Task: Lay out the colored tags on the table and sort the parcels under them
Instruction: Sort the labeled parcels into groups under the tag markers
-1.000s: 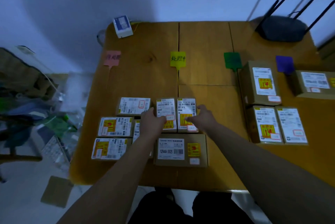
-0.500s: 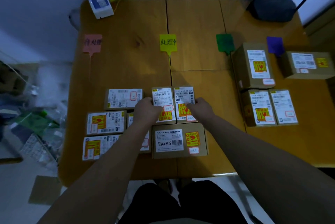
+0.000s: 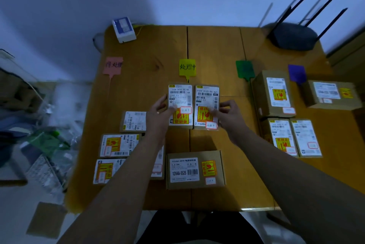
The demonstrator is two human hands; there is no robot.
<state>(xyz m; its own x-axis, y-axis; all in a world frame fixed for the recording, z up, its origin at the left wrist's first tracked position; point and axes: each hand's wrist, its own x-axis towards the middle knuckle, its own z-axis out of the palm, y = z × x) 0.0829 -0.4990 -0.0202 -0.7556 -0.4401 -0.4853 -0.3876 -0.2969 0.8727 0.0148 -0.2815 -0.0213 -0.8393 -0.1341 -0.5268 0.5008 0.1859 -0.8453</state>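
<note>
Both small parcels have slid up from the near cluster and now sit just under the yellow tag [image 3: 187, 67], mid-table. Left hand [image 3: 161, 114] grips the left parcel [image 3: 180, 105], right hand [image 3: 227, 113] the right parcel [image 3: 206, 107]. 2 sorted; more wait near the left edge.

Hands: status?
Left hand and right hand each on a small parcel, under yellow tag. Nothing obstructing.

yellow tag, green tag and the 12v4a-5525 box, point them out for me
yellow tag [image 3: 187, 67], head view, on its written face
green tag [image 3: 244, 69], head view, middle of its flat part
12V4A-5525 box [image 3: 195, 169], head view, on its white label
</note>
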